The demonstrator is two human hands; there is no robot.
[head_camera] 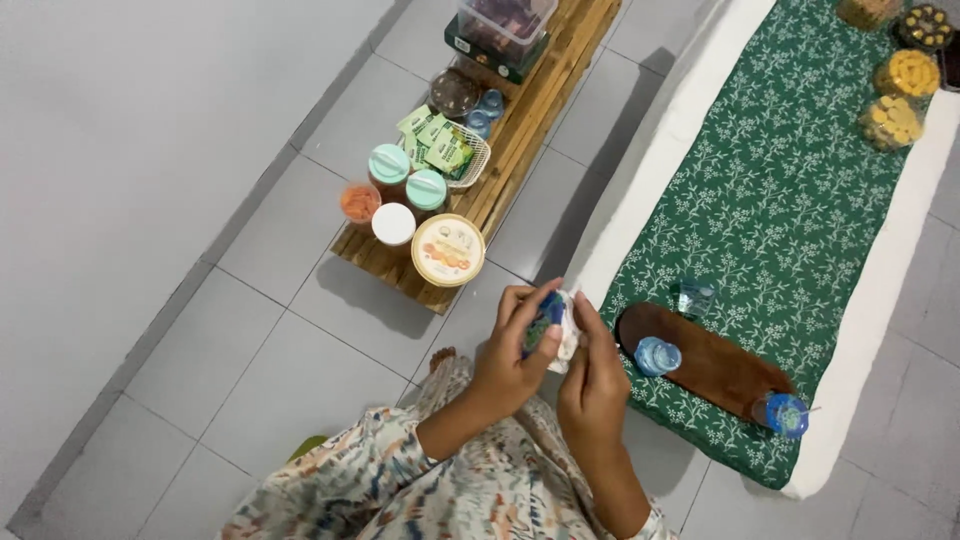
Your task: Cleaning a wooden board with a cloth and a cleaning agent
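Note:
My left hand (515,350) grips a small blue-topped cup (546,318), tilted on its side in front of me. My right hand (592,375) presses a white cloth (570,335) against the cup. Just to the right lies a dark wooden tray (715,365) on a green floral cloth (790,190). On the tray stand two small cups with blue lids (657,356) (785,413). A clear glass cup (694,297) stands on the green cloth beside the tray's far end.
A low wooden slat rack (520,135) on the grey tiled floor holds jars with teal and white lids (390,165), a round tin (447,250), a wire basket of green packets (445,148) and a clear box (503,22). Snack jars (903,75) stand at the cloth's far end.

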